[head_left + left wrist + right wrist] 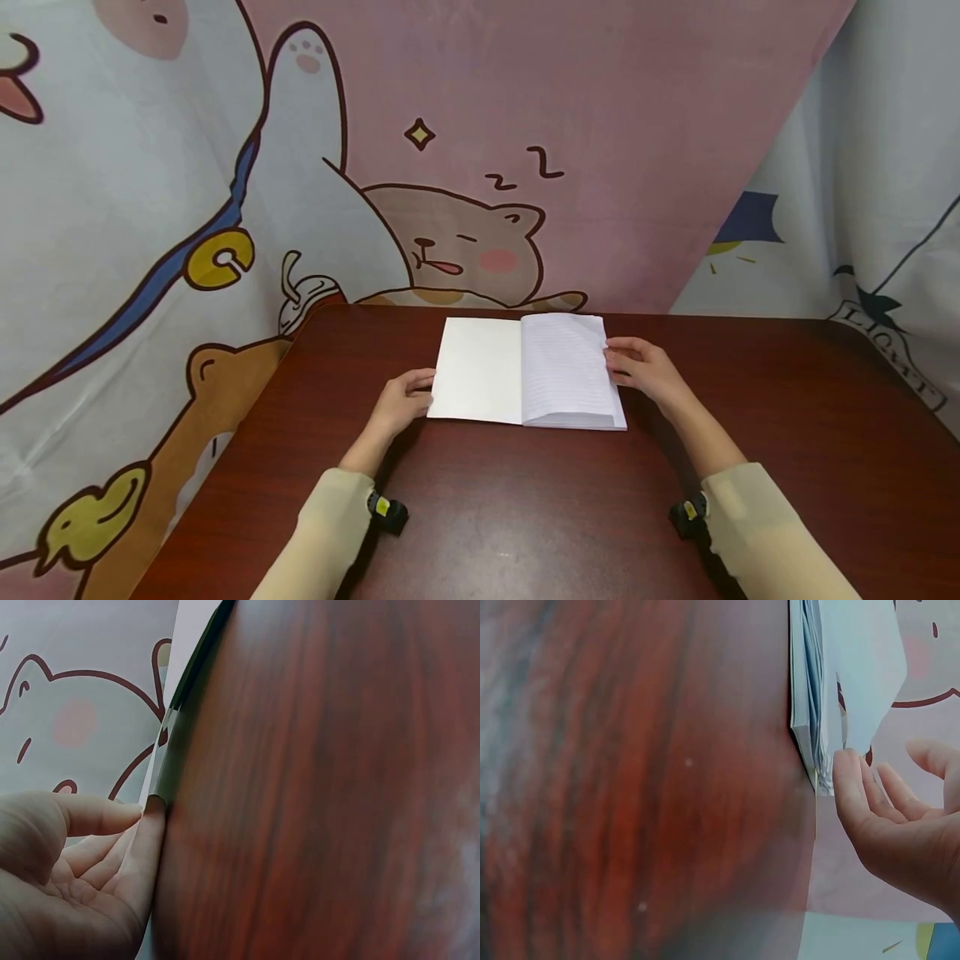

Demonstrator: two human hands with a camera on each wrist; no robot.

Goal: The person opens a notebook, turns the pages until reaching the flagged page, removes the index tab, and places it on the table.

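Observation:
An open notebook (483,371) lies on the table, a blank white side on the left and a lined page (566,367) on the right. My left hand (401,404) pinches the outer left edge; in the left wrist view its thumb is above the cover and a finger beneath it. At the right edge is my right hand (641,367). In the right wrist view its fingertips (847,761) come right up to a lifted, bowed page (862,667), while the thumb stands apart. The stack of pages (802,690) below shows its edges.
The dark red-brown wooden table (510,517) stretches out on every side of the notebook. Behind it hangs a cartoon-printed cloth (637,167), close along the table's back edge (750,317). Each wrist wears a small black camera (388,512).

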